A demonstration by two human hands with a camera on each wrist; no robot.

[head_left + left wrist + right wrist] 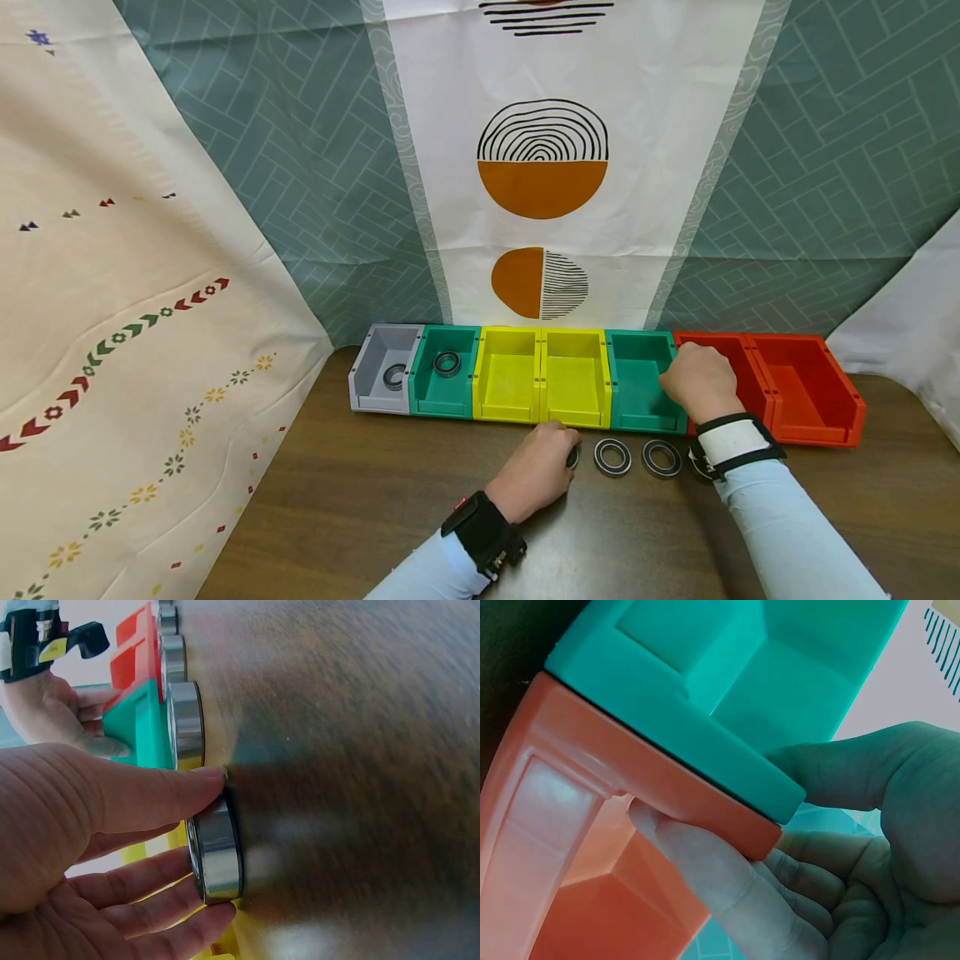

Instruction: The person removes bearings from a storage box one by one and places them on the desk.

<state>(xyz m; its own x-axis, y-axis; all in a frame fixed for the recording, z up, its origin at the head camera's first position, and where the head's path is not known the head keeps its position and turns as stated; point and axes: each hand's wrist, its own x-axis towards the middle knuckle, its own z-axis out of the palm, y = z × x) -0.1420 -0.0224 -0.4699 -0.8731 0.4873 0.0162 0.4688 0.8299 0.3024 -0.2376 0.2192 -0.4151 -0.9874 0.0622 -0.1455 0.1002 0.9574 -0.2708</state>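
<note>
My left hand (536,471) holds a steel ball bearing (221,862) at the table in front of the yellow bins (506,410). In the left wrist view the thumb is on one side of its rim and the fingers are on the other. My right hand (699,383) pinches the adjoining walls of the right green bin (647,414) and the neighbouring red bin (660,791). Its thumb lies on the green side and a finger on the red side. To the right of my left hand lie bearings (598,458), one partly hidden by the right wrist strap.
A grey bin (386,406) and a left green bin (441,407) each contain one bearing, at the row's left end. Another red bin (817,435) ends the row on the right. A patterned curtain (315,167) hangs behind the brown table (315,500).
</note>
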